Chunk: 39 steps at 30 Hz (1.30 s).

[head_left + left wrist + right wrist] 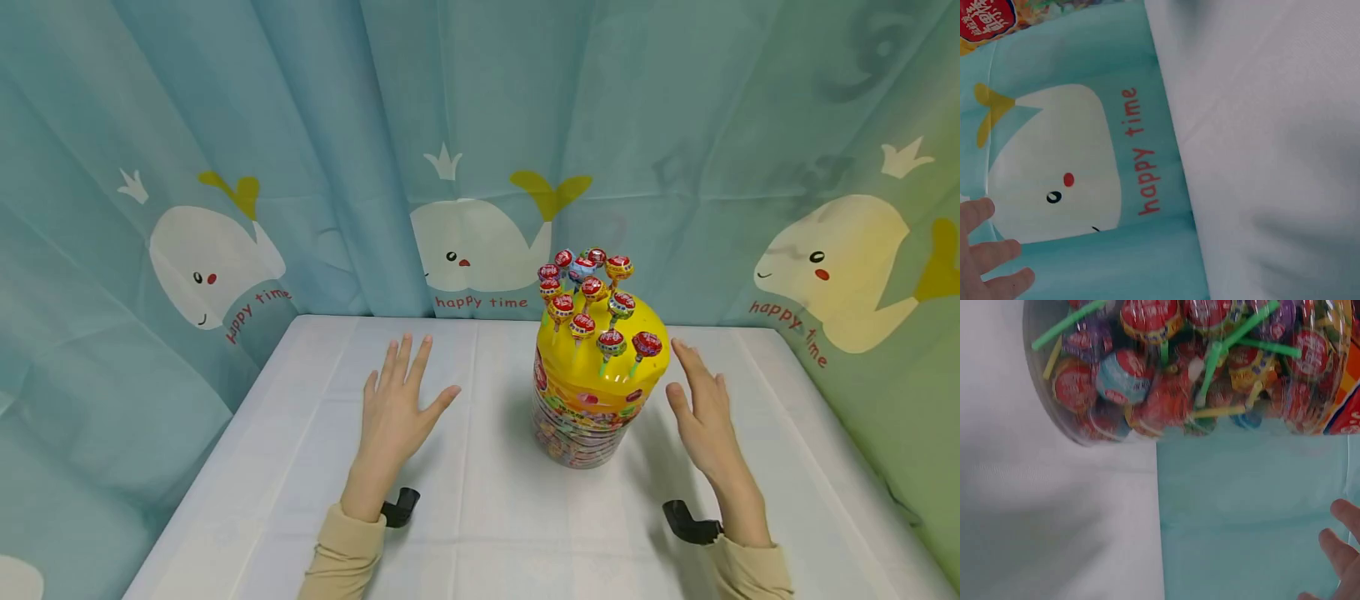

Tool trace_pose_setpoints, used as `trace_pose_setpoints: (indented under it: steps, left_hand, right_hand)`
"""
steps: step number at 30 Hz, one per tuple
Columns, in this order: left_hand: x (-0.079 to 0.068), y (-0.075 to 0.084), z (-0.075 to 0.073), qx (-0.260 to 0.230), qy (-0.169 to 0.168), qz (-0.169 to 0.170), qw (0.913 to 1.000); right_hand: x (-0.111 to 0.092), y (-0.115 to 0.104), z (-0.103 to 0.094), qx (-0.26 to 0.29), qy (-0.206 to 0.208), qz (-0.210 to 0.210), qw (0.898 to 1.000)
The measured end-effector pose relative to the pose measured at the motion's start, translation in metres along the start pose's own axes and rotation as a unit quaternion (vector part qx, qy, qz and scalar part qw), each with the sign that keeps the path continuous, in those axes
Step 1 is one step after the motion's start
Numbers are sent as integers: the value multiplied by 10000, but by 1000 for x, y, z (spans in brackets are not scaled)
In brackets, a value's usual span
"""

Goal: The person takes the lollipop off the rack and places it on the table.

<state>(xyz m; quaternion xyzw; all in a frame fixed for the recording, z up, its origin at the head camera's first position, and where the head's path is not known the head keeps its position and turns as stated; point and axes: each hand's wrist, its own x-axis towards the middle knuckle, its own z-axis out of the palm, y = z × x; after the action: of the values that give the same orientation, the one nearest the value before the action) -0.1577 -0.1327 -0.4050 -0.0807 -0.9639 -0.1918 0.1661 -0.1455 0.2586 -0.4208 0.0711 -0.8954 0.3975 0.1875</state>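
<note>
Flanking a lollipop tub (588, 408), left fingers (402, 360) spread; right fingers (692, 364) parted, some hidden in head view

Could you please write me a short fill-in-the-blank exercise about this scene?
1. Lollipops stick up from the ____ lid of the jar.
2. Of the left hand and the right hand, the ____ one is nearer the jar.
3. The table is covered in ____ cloth.
4. The curtain reads "____ time" in red.

Missing words: yellow; right; white; happy.
</note>
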Motion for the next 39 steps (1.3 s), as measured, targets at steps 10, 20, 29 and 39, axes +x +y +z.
trace_pose_setpoints:
  steps: [10, 20, 29, 39]
  left_hand:
    - [5, 15, -1, -630, 651, 269, 9955]
    - [9, 30, -2, -1223, 1473, 715, 9789]
    - [9, 44, -5, -1429, 1628, 748, 9734]
    - [14, 66, -5, -1615, 1920, 921, 9636]
  right_hand:
    - [-11, -10, 12, 1025, 86, 451, 9937]
    - [-16, -10, 25, 1403, 533, 329, 9881]
    - [-17, -15, 31, 1683, 604, 281, 9835]
    - [-17, -17, 35, 2067, 731, 95, 9756]
